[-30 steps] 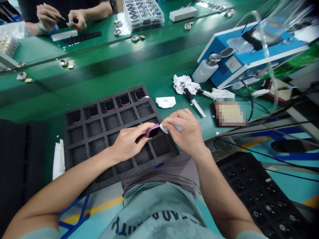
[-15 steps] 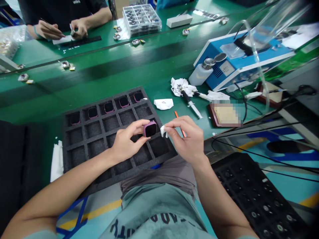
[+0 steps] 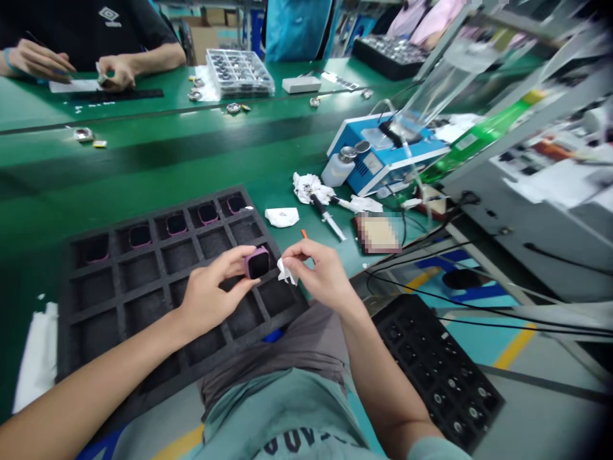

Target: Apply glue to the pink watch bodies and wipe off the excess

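Observation:
My left hand (image 3: 211,297) pinches a small purple watch body (image 3: 257,262) with a dark screen, held just above the black foam tray (image 3: 119,281). Close beside it, my right hand (image 3: 318,275) holds a small white wipe (image 3: 286,273) between thumb and fingers, with an orange stick (image 3: 303,234) poking out behind the fingers. The wipe is a short gap from the watch body. Several more purple watch bodies (image 3: 176,223) sit in the tray's far row of pockets.
On the green bench lie a crumpled wipe (image 3: 282,216), a syringe (image 3: 326,216), a white bottle (image 3: 338,168) and a blue machine (image 3: 383,153). Another person's hands (image 3: 112,71) work at the far side. A second black tray (image 3: 431,364) sits low on my right.
The watch body has turned so its screen faces me, and the wipe has come off it. The view has swung up and to the right.

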